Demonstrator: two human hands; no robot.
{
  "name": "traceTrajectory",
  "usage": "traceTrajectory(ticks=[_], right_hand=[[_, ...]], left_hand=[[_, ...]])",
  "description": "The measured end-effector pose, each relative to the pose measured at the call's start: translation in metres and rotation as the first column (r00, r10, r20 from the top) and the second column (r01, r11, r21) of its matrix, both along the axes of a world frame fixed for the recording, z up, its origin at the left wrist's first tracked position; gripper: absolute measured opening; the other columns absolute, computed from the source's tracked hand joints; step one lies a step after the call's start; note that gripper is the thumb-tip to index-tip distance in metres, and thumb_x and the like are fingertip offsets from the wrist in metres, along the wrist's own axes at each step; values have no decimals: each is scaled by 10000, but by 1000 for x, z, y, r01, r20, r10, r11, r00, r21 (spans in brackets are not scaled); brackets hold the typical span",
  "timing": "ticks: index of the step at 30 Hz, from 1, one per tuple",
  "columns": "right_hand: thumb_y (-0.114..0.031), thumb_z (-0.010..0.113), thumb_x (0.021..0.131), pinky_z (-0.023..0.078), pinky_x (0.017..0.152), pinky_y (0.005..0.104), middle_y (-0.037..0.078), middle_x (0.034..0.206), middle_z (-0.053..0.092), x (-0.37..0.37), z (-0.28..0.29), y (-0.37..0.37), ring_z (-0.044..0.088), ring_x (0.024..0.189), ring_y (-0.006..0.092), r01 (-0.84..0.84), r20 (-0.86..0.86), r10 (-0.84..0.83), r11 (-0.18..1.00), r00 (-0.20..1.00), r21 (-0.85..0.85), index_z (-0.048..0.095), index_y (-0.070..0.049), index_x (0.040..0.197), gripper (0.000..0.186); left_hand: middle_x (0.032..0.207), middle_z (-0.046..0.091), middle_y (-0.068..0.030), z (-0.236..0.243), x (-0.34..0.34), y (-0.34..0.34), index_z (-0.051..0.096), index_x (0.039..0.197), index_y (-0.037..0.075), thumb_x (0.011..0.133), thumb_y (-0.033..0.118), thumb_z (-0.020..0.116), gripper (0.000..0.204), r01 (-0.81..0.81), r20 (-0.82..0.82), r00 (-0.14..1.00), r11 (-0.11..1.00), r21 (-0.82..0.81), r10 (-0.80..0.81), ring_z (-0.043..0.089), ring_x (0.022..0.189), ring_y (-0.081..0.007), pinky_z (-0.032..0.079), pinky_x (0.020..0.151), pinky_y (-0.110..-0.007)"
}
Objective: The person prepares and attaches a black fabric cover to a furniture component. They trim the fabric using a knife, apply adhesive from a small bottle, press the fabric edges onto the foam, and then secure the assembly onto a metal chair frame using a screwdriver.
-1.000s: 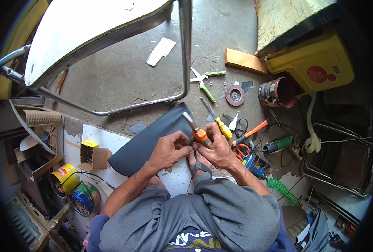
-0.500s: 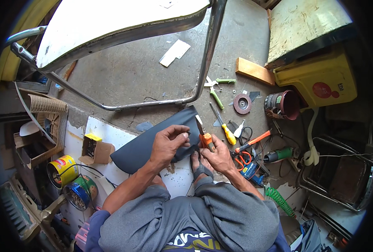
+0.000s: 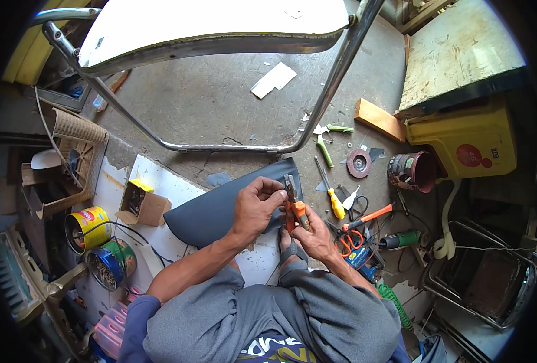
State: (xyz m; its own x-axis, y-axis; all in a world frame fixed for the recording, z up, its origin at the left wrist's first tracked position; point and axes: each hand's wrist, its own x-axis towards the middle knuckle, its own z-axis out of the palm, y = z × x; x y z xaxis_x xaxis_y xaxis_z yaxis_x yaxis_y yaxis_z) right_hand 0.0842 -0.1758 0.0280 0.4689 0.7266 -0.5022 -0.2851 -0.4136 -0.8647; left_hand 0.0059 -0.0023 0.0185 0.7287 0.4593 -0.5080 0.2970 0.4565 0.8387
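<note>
Orange-handled pliers [image 3: 298, 210] are gripped in my right hand [image 3: 317, 238], jaws pointing away from me. My left hand [image 3: 255, 209] is closed in a pinch, its fingertips right beside the plier jaws; whatever it pinches is too small and hidden to name. Both hands are over a dark grey covered panel [image 3: 211, 209] with a curved left end, lying in front of my feet. To the right of the pliers lie a yellow-handled screwdriver [image 3: 336, 204], a hammer [image 3: 368, 216] with an orange handle, and orange-handled scissors [image 3: 349, 243].
A metal tube frame [image 3: 232, 147] with a white board [image 3: 208, 24] stands ahead. On the right are a flap disc [image 3: 359, 163], a wood block [image 3: 379, 120], a paint-stained can [image 3: 401, 172] and a green power tool [image 3: 401, 239]. Leftward stand a small open carton [image 3: 150, 209] and tins [image 3: 99, 233].
The left fingertips have moved right, up against the plier jaws. The pliers have turned slightly in my right hand. The whole view has shifted a little.
</note>
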Motion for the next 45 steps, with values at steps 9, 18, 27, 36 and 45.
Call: traceTrajectory(ticks=[9, 18, 27, 36, 45], right_hand=[[-63, 558, 865, 514, 974, 378, 145, 1152, 707, -3, -4, -1, 689, 1097, 259, 17, 101, -16, 1000, 995, -8, 559, -41, 1354, 489], [-73, 574, 849, 536, 869, 412, 175, 1039, 696, -2, 5, 2, 699, 946, 301, -40, 275, 63, 995, 959, -87, 577, -30, 1292, 445], [-81, 585, 843, 528, 786, 429, 197, 936, 663, 0, 1, 2, 681, 870, 345, -64, 378, 94, 994, 921, -91, 563, -4, 1128, 296], [-61, 575, 840, 532, 760, 423, 199, 877, 648, -6, -6, -2, 678, 815, 349, -16, 399, 45, 997, 916, -75, 570, 2, 1106, 274], [-70, 574, 830, 510, 960, 386, 153, 1116, 680, 1, -14, -3, 668, 1067, 281, 3, 185, 3, 999, 983, -34, 591, -16, 1308, 481]], left_hand=[[942, 745, -109, -2, 0, -3, 670, 1054, -40, 942, 85, 730, 178, -17, -14, 1000, 999, 47, 18, 717, 869, -137, 586, 806, -273], [914, 758, -105, -5, -4, -4, 693, 1038, -29, 932, 115, 741, 185, -44, 7, 999, 998, 44, 44, 718, 841, -132, 574, 770, -271], [906, 773, -102, -11, -6, -5, 713, 1026, -24, 927, 126, 744, 183, -42, 15, 999, 996, 73, 41, 726, 832, -127, 575, 752, -268], [962, 746, -111, -3, -3, -7, 675, 1054, -46, 954, 42, 709, 138, 13, -10, 1000, 999, 31, -12, 719, 896, -144, 594, 849, -284], [1078, 714, -139, -5, -2, 0, 659, 1127, -74, 988, 46, 651, 184, -44, 41, 998, 993, -112, 49, 728, 958, -190, 615, 877, -307]])
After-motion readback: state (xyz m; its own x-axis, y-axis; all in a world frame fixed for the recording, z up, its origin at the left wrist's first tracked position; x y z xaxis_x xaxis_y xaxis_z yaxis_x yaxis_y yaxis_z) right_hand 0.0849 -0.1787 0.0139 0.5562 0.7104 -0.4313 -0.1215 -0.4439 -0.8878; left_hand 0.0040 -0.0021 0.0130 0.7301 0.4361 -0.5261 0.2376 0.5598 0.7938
